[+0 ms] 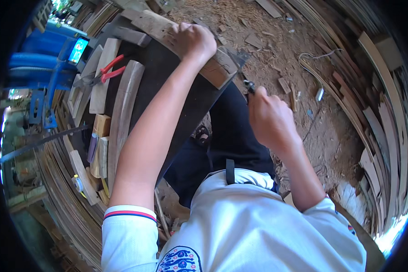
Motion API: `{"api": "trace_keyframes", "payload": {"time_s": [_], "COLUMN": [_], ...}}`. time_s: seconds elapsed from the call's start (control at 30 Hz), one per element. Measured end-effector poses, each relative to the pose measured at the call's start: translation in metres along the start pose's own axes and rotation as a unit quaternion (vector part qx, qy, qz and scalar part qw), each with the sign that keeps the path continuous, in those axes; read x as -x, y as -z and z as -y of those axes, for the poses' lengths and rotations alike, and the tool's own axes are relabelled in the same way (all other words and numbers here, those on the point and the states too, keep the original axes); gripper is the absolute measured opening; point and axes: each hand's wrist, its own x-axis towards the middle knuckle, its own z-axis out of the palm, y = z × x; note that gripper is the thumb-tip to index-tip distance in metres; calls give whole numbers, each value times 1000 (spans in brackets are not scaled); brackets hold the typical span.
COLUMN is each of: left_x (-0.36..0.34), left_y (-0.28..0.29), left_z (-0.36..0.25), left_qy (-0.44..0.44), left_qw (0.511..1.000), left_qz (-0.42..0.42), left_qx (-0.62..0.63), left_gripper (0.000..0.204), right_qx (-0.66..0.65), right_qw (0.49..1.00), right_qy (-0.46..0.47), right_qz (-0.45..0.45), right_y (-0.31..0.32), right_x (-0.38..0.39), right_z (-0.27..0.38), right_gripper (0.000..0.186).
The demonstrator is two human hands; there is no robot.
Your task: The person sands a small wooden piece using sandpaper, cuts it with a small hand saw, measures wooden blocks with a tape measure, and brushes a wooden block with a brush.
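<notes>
My left hand (195,43) is closed over a long wooden piece (217,68) lying across the top of a dark bench surface (165,95). A flat grey metal piece (239,59) sits at the right end of the wood. My right hand (267,118) is wrapped round a dark tool with a metal head (250,85), held just below and right of that end; exactly what kind of tool it is, I cannot tell. Red-handled pliers (111,75) rest on wooden pieces to my left.
Wood strips and blocks (124,109) cover the bench's left side, beside blue machinery (41,54) with a lit screen (79,49). Long planks (385,136) are stacked at the right. Scraps and a cable (303,61) lie on the dirt floor (285,41); my legs are below.
</notes>
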Motion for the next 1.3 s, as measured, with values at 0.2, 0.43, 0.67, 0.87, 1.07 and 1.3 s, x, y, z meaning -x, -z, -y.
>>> {"api": "trace_keyframes", "payload": {"time_s": [0.2, 0.43, 0.67, 0.87, 1.07, 1.3], "left_x": [-4, -18, -13, 4, -16, -10], "left_y": [14, 0, -14, -18, 27, 29], "left_z": [-1, -1, 17, 6, -16, -14], "left_qy": [39, 79, 46, 0, 80, 59], "left_qw": [998, 996, 996, 999, 962, 993], "left_qz": [29, -36, -57, -22, 238, 105], "left_qx": [-41, 20, 59, 50, 104, 14], "left_gripper": [51, 48, 56, 40, 50, 42], "right_qx": [-36, -38, -34, -26, -45, -55], "right_qw": [998, 987, 983, 987, 992, 988], "right_qy": [40, 122, 138, 105, 97, 109], "right_qz": [-18, -95, -119, -121, -71, -90], "right_y": [2, 8, -5, -14, -2, 2], "right_x": [0, -36, -58, -39, -47, -52], "right_z": [6, 4, 31, 15, 3, 14], "right_gripper": [25, 29, 26, 20, 22, 32]}}
